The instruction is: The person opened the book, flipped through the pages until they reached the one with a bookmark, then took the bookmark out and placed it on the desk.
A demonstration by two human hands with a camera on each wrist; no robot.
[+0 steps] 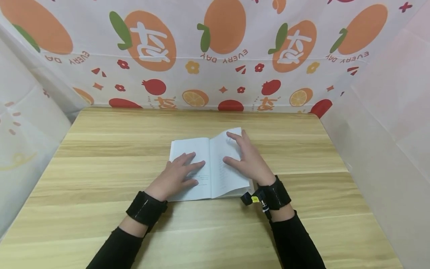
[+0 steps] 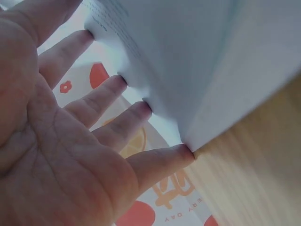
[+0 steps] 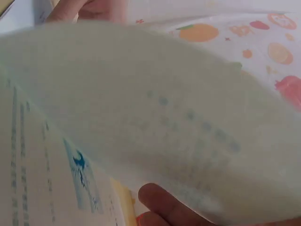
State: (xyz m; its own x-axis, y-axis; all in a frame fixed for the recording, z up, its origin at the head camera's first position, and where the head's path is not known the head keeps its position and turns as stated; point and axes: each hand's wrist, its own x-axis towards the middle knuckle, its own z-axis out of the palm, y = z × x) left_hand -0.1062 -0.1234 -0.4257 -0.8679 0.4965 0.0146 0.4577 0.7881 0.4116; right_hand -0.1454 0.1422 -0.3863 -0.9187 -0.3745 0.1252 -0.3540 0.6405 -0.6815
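Book (image 1: 211, 168) lies where, please?

Between the two hands, opened, with its spine running between the left hand (image 1: 176, 175) and the right hand (image 1: 250, 160)

And how far is the work, as you judge it?

About in the middle, I would say. The opening of the book is done. The page (image 1: 218, 149) under the right hand is lifted and bent at its outer side, but it is not yet laid over, so this part is left

How are the grips?

On the left hand the fingers (image 2: 110, 92) are spread apart and rest on the paper; they clamp nothing. On the right hand the thumb and the forefinger stand well apart over the lifted page, while some fingertips (image 3: 157, 195) show at its edge. Whether they pinch it, I cannot tell

And farther out?

Below both hands is the wooden table (image 1: 208, 231); beyond the fingertips hangs the cloth with printed oranges (image 1: 223, 26)
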